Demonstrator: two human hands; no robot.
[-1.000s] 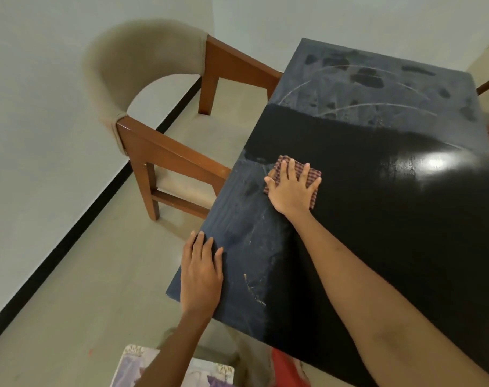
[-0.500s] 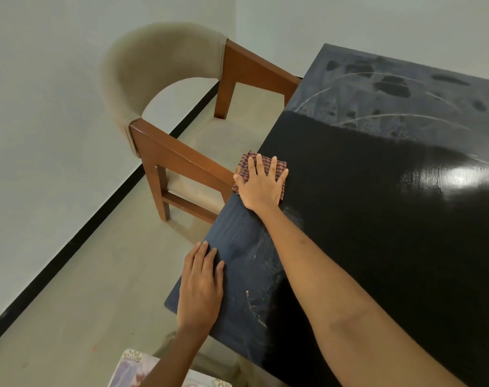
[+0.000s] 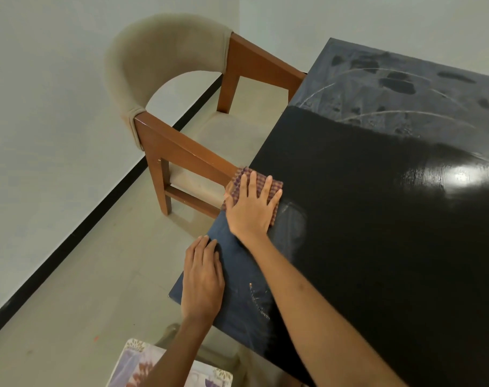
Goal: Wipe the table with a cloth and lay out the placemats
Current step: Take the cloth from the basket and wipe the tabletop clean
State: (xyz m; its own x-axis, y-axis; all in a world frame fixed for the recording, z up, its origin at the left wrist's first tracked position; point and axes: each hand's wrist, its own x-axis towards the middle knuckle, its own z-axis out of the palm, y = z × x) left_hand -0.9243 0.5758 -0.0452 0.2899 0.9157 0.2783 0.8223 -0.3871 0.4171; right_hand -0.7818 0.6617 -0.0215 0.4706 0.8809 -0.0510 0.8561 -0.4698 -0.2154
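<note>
The right hand [image 3: 251, 208] has no real grip on anything: it lies flat, fingers spread, palm pressing the folded checked cloth [image 3: 239, 181] down at the left edge of the dark surface [image 3: 377, 219], where a corner of the cloth hangs a little past the rim near the chair's wooden arm [image 3: 182, 152]. The left hand [image 3: 203, 280] is also flat and spread, holding nothing, planted near the close corner as a brace. To my eye the wiping is partly done: a glossy black band runs across the middle, while the far end [image 3: 405, 88] shows dust, pale arcs and dark blotches, and the near strip under both hands looks bluish and streaked. To do this well, I would keep the whole palm on the cloth so it does not bunch, draw it in overlapping passes, and lift the bracing hand out of the way when the near corner's turn comes. A patterned sheet [image 3: 165, 370], possibly a placemat, sits low by the person, off the surface.
</note>
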